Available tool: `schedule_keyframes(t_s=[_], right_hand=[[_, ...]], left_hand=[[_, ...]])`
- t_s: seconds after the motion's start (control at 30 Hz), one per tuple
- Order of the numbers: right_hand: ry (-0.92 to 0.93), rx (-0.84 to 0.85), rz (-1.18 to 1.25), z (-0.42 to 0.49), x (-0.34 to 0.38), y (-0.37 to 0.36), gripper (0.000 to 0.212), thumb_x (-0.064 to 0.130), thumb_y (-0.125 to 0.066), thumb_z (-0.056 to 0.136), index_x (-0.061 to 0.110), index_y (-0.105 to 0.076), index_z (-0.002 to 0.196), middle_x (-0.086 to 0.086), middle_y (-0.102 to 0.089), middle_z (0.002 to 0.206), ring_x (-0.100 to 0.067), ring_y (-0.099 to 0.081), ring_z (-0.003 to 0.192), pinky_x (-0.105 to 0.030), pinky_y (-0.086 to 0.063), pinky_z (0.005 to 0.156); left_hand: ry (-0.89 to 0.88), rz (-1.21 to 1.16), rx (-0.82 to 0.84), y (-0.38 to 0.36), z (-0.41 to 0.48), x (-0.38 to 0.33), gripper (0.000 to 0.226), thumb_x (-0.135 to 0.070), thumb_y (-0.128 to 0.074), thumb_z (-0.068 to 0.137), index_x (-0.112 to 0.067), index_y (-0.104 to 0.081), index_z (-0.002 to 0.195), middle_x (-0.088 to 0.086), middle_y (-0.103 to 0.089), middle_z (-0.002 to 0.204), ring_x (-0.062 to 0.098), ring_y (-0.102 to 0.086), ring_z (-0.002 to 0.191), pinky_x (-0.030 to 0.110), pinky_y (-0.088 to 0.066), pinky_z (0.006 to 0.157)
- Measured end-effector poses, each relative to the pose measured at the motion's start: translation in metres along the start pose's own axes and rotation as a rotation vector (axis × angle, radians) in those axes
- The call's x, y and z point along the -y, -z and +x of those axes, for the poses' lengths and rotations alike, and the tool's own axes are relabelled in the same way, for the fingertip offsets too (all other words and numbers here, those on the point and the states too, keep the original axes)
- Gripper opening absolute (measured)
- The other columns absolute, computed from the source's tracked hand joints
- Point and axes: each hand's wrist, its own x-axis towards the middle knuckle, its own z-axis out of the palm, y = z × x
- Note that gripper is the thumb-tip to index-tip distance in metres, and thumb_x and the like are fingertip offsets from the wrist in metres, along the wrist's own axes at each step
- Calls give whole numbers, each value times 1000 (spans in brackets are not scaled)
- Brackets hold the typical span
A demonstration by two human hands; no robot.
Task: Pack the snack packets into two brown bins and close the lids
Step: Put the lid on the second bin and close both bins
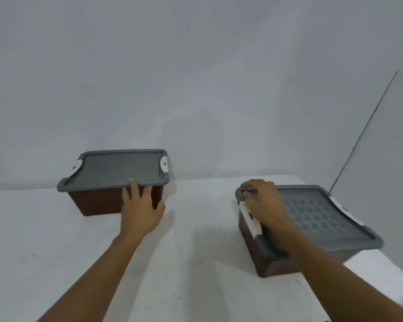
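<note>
Both grips are working at the lids: the left hand (139, 211) is lying spread, fingers flat against the near wall of the left brown plastic bin (98, 202) with a fingertip touching the front edge of its grey textured lid (119, 169), pinching nothing, while the right hand (264, 204) is curling down over the far left corner of the grey patterned lid (321, 217) on the right brown plastic bin (277, 263), pressing rather than holding. No snack packets are showing anywhere on the white desk (44, 252), so I judge the packing is over and the closing step is under way. Each lid is sitting level on its own bin, directly under or beside the fingers. A white latch (250, 218) is lying just beside the right wrist along the left edge of that lid, and another white latch (164, 164) is sitting at the right end of the left lid, apart from the left hand. Whether they are snapped, I cannot tell. Next, I think, comes a firm press along each rim and a check of the latches.
</note>
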Motion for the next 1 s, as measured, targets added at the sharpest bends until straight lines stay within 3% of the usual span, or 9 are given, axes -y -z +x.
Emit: schedule_keyframes(t_s=[0.07,0.17,0.23,0.37,0.47,0.6,0.73,0.87,1.0], right_hand=[[-34,6,-104,-10,-36,28,22,17,-59,89,21,-71,107,-3,-68,116,-22,-60,104,-35,-48,91],[-150,32,-140,-23,-78,65,22,26,-61,88,24,-68,109,-7,-66,118,-26,-58,109,-45,-44,100],[-189,57,-239,-30,-99,86,25,35,-58,88,30,-65,112,-2,-63,123,-24,-52,117,-48,-38,103],[-294,103,-546,-44,-140,118,46,50,-47,90,29,-49,130,-4,-41,145,-29,-28,135,-56,-23,107],[-454,160,-514,-45,-150,127,60,58,-42,91,20,-40,138,-15,-46,136,-39,-43,124,-54,-37,102],[-382,154,-383,-40,-148,137,63,55,-59,87,19,-41,135,-15,-58,121,-37,-57,106,-42,-46,85],[-306,138,-323,-43,-137,124,63,53,-63,86,18,-48,136,-10,-62,125,-31,-58,111,-39,-45,90],[-228,173,-166,-39,-116,91,42,39,-53,96,17,-54,131,-9,-65,121,-28,-62,105,-36,-46,88],[-260,100,236,-41,-113,74,35,24,-40,101,23,-53,134,-6,-60,130,-20,-58,103,-33,-44,90]], left_hand=[[-36,-65,55,-16,-21,-31,57,-46,-54,91,-18,-41,140,8,-9,161,36,-30,138,47,-39,103],[-71,-147,118,-44,-51,-79,53,-49,-54,91,-21,-46,135,1,-34,152,24,-41,132,40,-41,101],[-61,-257,178,-59,-65,-115,53,-52,-53,92,-21,-47,134,1,-50,139,21,-54,117,36,-45,97],[43,-576,306,-74,-84,-189,60,-56,-60,85,-25,-40,132,0,-60,112,17,-64,90,31,-57,71],[66,-548,217,-81,-89,-207,59,-42,-73,79,-25,-40,124,2,-58,109,19,-60,89,29,-50,69],[124,-647,174,-80,-93,-194,46,-29,-62,90,-23,-44,131,1,-57,108,5,-55,80,17,-44,59],[169,-640,107,-61,-89,-157,37,-29,-50,94,-21,-48,130,2,-58,110,15,-57,90,30,-44,74],[234,-660,43,-32,-82,-104,22,-25,-45,96,-18,-63,105,4,-64,110,22,-59,98,43,-47,85],[214,-695,53,-22,-83,-71,38,-20,-38,99,-27,-51,135,2,-56,129,19,-55,112,40,-46,94]])
